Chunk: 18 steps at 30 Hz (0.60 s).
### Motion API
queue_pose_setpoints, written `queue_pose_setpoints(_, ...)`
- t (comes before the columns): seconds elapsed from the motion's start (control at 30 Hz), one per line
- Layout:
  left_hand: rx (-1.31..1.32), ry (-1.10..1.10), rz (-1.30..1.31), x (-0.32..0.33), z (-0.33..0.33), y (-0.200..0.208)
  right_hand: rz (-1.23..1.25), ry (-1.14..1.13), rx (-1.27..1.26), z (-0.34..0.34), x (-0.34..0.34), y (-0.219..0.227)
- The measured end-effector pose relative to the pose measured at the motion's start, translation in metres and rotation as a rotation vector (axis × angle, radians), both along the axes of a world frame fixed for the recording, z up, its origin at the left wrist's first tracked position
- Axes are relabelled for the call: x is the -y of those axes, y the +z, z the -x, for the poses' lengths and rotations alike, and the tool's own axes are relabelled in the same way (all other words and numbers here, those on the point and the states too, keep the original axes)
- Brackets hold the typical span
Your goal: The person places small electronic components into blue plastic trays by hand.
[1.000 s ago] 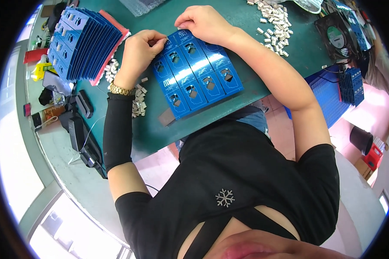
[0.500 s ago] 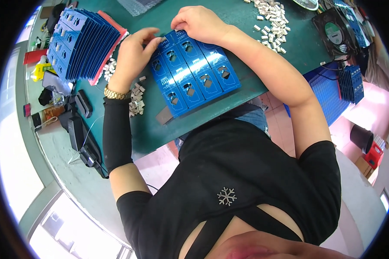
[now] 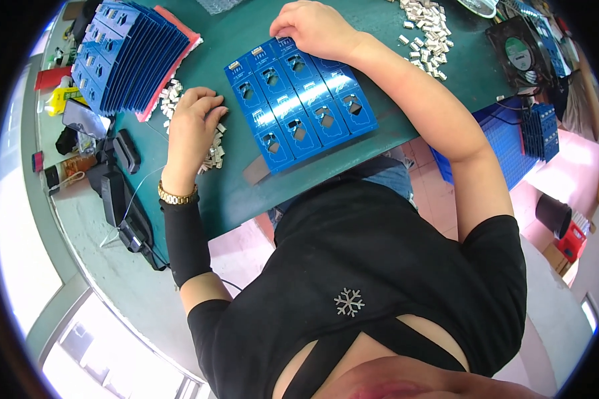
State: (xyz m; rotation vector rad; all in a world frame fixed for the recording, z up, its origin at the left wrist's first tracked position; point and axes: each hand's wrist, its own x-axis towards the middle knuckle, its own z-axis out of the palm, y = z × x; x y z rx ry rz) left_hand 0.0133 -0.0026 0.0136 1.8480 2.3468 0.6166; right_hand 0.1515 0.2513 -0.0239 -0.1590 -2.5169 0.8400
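A blue circuit board panel [image 3: 306, 106] with several sections and dark cutouts lies tilted on the green table in front of me. White connectors sit along its far edge, one [image 3: 257, 50] left of my right hand. My right hand [image 3: 316, 30] is closed at that far edge, its fingertips on a small white connector [image 3: 283, 40]. Left of the panel, my left hand [image 3: 194, 130] hovers at a pile of loose white connectors [image 3: 213, 153]. Its fingers are loosely bent, the thumb a little apart, and nothing shows in them.
At the far left stands a row of blue panels [image 3: 123, 60] on pink foam [image 3: 192, 40]. Another heap of connectors [image 3: 429, 33] lies far right, near a black fan [image 3: 518, 53]. A grey flat piece [image 3: 256, 171] is by the near edge. Black devices [image 3: 123, 206] lie at left.
My left hand has left the panel's far edge and moved left and nearer, to the connector pile. My right hand stays at the far edge.
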Motion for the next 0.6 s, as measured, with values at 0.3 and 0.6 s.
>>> queue_pose_setpoints(0.3,-0.270,-0.003,-0.058,0.006,-0.023,-0.008,-0.040,0.031,-0.039,0.000,-0.001,-0.001)
queue_pose_setpoints(0.6,-0.115,0.149,-0.213,0.001,-0.018,0.005,0.050,0.040,0.155,0.000,-0.006,0.013)
